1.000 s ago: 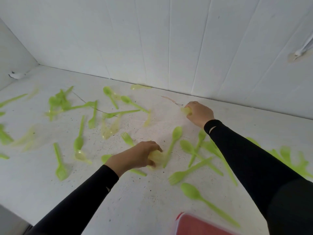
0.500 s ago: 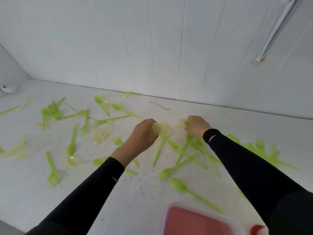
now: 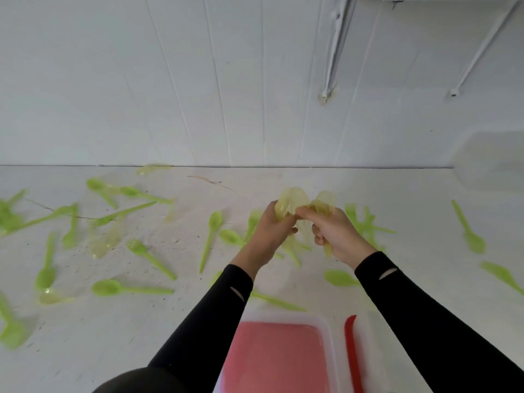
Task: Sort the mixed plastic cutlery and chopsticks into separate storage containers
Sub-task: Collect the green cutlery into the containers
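My left hand (image 3: 269,231) grips a pale yellow see-through plastic spoon (image 3: 290,204), its bowl pointing up. My right hand (image 3: 337,236) grips a second pale yellow spoon (image 3: 324,204) right beside it, and the two hands touch above the middle of the white surface. Several bright green plastic spoons and forks lie scattered around, such as a spoon (image 3: 124,289) at the left, a fork (image 3: 147,256) and a spoon (image 3: 211,236) near my left wrist. A clear container with a red bottom (image 3: 275,358) stands in front of me, below my arms.
A red-edged lid or container (image 3: 351,350) lies just right of the clear one. More pale yellow cutlery (image 3: 103,242) lies at the left. A white panelled wall (image 3: 226,95) rises behind the surface. Green pieces (image 3: 467,234) also lie at the right.
Both hands have lifted off the surface with their yellow spoons and come together in the middle. The view has swung so the red-bottomed container shows more fully.
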`<control>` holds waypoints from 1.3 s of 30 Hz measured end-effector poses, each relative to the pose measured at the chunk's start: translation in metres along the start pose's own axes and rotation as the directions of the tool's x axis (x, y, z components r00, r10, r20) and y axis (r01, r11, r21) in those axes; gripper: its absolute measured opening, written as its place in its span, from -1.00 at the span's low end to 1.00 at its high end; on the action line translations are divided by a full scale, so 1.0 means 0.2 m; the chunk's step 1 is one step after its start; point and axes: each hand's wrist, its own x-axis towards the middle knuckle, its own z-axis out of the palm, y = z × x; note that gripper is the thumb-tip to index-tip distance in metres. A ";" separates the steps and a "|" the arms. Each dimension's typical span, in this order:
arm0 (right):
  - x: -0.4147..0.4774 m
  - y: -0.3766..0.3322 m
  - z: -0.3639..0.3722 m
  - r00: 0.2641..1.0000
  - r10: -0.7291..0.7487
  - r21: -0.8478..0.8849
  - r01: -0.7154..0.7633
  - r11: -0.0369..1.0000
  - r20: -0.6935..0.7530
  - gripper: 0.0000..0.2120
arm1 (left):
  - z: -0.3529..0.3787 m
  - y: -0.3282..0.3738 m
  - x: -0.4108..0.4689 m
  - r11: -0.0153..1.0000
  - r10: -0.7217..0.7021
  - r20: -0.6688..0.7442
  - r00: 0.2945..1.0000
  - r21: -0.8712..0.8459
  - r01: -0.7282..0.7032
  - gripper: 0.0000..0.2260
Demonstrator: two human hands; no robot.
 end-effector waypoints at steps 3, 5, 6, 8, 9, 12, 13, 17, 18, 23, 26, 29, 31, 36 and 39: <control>-0.02 0.03 -0.03 1.000 -0.010 -0.026 0.009 1.000 -0.025 -0.80 | 0.05 -0.08 -0.02 0.988 -0.003 0.133 0.991 -0.155 0.024 -0.66; -0.03 0.03 -0.04 1.000 -0.018 -0.021 0.017 1.000 -0.016 -0.87 | 0.06 -0.11 -0.03 0.961 0.013 0.172 0.985 -0.275 0.035 -0.64; -0.03 0.03 -0.04 1.000 -0.016 -0.032 0.016 0.999 -0.003 -0.89 | 0.05 -0.13 -0.04 0.942 0.016 0.175 0.984 -0.333 0.044 -0.67; -0.03 0.03 -0.03 1.000 0.004 -0.070 -0.002 0.998 0.029 -0.85 | 0.03 -0.15 -0.05 0.910 0.003 0.149 0.989 -0.409 0.059 -0.76; -0.03 0.03 -0.02 0.999 0.019 -0.081 -0.016 0.997 0.041 -0.83 | 0.03 -0.15 -0.05 0.907 -0.007 0.123 0.992 -0.418 0.058 -0.79; -0.02 0.04 -0.01 0.995 0.058 -0.077 -0.052 0.996 0.080 -0.86 | 0.02 -0.15 -0.06 0.908 -0.024 0.066 0.997 -0.416 0.050 -0.72; -0.02 0.04 0.00 0.994 0.067 -0.078 -0.061 0.995 0.085 -0.83 | 0.03 -0.14 -0.07 0.906 -0.043 0.045 0.998 -0.418 0.058 -0.69; -0.02 0.05 0.00 0.996 0.089 -0.146 -0.085 0.986 0.016 -0.78 | 0.03 -0.13 -0.07 0.896 -0.086 -0.020 0.996 -0.439 0.069 -0.76; -0.02 0.05 0.00 0.996 0.086 -0.187 -0.084 0.979 0.005 -0.79 | 0.03 -0.13 -0.07 0.906 -0.081 -0.030 0.996 -0.420 0.062 -0.74; -0.03 0.06 0.00 0.992 0.079 -0.246 -0.053 0.968 0.095 -0.89 | 0.02 -0.15 -0.05 0.928 -0.073 -0.020 0.997 -0.366 0.061 -0.68; -0.03 0.06 0.01 0.982 0.136 -0.263 -0.097 0.960 0.133 -0.82 | 0.02 -0.13 -0.05 0.895 -0.108 -0.075 0.991 -0.441 0.064 -0.81; -0.02 0.06 0.02 0.950 0.243 -0.368 -0.158 0.917 0.197 -0.68 | 0.03 -0.12 -0.08 0.951 -0.045 -0.061 0.997 -0.309 0.024 -0.74; -0.02 0.06 0.03 0.936 0.262 -0.366 -0.164 0.916 0.234 -0.71 | 0.05 -0.12 -0.09 0.971 -0.015 -0.035 0.999 -0.237 0.007 -0.63; -0.02 0.05 0.01 0.904 0.245 -0.284 -0.146 0.948 0.352 -0.79 | 0.04 -0.12 -0.09 0.970 0.107 -0.239 0.965 -0.190 -0.154 -0.52; -0.02 0.05 0.01 0.899 0.250 -0.246 -0.167 0.955 0.360 -0.76 | 0.05 -0.11 -0.09 0.952 0.172 -0.274 0.946 -0.200 -0.231 -0.58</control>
